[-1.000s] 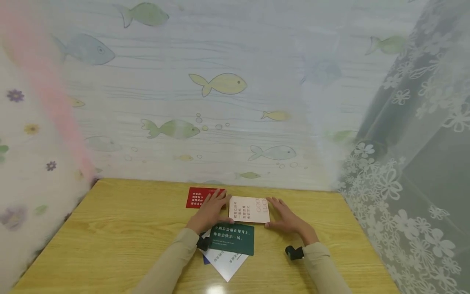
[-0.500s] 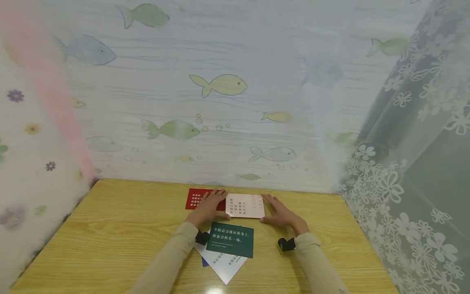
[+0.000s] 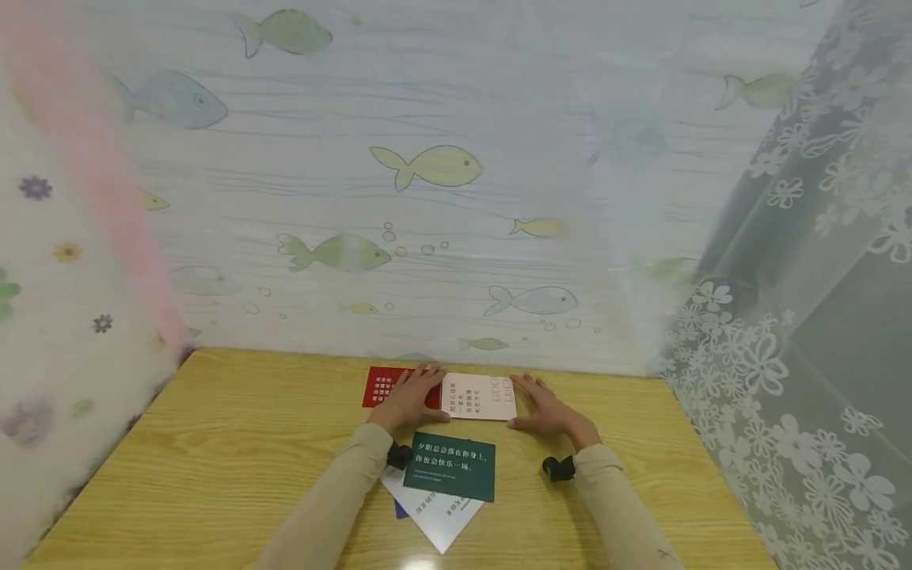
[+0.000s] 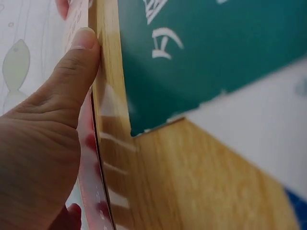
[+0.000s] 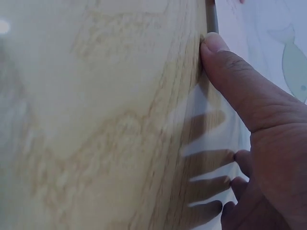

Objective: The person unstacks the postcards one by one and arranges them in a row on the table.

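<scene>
In the head view, a pale pink card [image 3: 479, 397] with printed text and "GOOD LUCK" lies between both hands near the table's far edge. My left hand [image 3: 408, 400] is at its left side, thumb by the near corner and fingers by the far one. Beneath that hand, a red card [image 3: 378, 386] is partly covered. At the pink card's right side, my right hand [image 3: 545, 410] has its thumb by the near corner. The left thumb [image 4: 79, 60] meets the card's edge in the left wrist view. In the right wrist view, the right thumb [image 5: 230, 67] does likewise, other fingers spread behind.
Nearer on the wooden table [image 3: 214, 467], a green card [image 3: 450, 467] overlaps a white card [image 3: 438, 526], with a blue corner [image 3: 401, 511] showing underneath. A fish-patterned curtain [image 3: 427, 237] stands behind the table; a flowered lace curtain [image 3: 819, 443] hangs at the right.
Both hands have shifted the pink card slightly toward the far edge and a little left, bringing it level beside the red card. In the last half second they have barely moved.
</scene>
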Available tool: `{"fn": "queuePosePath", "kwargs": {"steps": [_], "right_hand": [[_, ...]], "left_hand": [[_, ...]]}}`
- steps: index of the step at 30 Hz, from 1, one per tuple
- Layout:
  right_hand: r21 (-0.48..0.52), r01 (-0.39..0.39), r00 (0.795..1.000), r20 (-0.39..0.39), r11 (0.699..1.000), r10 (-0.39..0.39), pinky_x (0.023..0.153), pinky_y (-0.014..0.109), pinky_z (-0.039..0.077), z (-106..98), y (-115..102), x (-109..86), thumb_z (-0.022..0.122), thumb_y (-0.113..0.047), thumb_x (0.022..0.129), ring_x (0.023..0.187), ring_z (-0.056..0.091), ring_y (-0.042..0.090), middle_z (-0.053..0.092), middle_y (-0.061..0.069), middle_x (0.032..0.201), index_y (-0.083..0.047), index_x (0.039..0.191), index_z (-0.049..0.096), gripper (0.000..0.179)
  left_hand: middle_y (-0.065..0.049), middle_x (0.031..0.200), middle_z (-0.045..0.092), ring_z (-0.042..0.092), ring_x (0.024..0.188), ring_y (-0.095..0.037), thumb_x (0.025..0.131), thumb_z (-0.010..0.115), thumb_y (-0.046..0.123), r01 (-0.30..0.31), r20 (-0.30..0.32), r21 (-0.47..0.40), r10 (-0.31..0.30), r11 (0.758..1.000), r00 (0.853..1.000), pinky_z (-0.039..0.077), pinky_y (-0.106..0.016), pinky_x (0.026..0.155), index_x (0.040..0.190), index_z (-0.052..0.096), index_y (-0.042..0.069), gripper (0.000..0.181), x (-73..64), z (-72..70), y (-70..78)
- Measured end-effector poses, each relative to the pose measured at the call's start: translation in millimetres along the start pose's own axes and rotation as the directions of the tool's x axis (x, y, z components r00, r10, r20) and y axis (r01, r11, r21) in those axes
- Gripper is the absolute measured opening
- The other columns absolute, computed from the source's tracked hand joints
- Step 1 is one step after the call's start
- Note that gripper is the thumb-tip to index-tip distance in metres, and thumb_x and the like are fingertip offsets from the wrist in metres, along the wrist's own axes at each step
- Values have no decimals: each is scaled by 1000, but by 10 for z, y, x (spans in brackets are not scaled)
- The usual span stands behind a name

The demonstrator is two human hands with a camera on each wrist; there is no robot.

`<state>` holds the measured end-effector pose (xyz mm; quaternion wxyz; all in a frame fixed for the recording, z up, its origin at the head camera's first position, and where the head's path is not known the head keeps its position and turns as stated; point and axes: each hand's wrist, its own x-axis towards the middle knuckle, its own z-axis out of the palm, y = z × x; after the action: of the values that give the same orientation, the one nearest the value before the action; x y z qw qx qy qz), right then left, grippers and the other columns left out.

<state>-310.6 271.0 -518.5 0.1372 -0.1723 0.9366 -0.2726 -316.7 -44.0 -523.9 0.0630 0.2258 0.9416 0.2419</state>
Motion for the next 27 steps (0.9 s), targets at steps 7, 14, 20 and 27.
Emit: {"fn": "queuePosePath", "kwargs": {"steps": [7, 14, 20, 27], "right_hand": [[7, -19, 1000, 8, 1000, 19, 119, 73, 16, -31, -35, 44, 79, -32, 90, 152, 3, 54, 10, 29, 167, -10, 162, 25, 93], [8, -17, 1000, 19, 1000, 17, 119, 73, 15, -27, -50, 63, 79, -30, 90, 153, 2, 53, 10, 29, 167, -8, 161, 27, 90], [-13, -22, 999, 23, 1000, 23, 120, 70, 17, -44, -69, 77, 79, -30, 90, 153, 5, 53, 12, 29, 167, -7, 160, 30, 88], [-38, -33, 999, 22, 999, 34, 121, 69, 18, -47, -76, 71, 79, -30, 89, 153, 8, 52, 14, 29, 166, -5, 159, 31, 88]], "left_hand": [[-9, 163, 38, 24, 155, -33, 82, 83, 44, -13, -14, 3, 13, 1000, 1000, 17, -54, 127, 157, 39, 8, 94, 52, -21, -23], [-9, 163, 37, 24, 155, -32, 82, 82, 47, -9, 14, 32, 8, 999, 1000, 16, -55, 127, 156, 41, 9, 92, 74, -6, -57], [-8, 165, 35, 21, 156, -31, 84, 80, 46, 9, 47, 32, -10, 999, 999, 13, -54, 128, 157, 40, 10, 91, 64, -31, -49], [-5, 165, 34, 21, 156, -29, 84, 79, 48, 12, 52, 36, -14, 999, 999, 14, -51, 129, 158, 39, 13, 91, 79, 1, -87]]}}
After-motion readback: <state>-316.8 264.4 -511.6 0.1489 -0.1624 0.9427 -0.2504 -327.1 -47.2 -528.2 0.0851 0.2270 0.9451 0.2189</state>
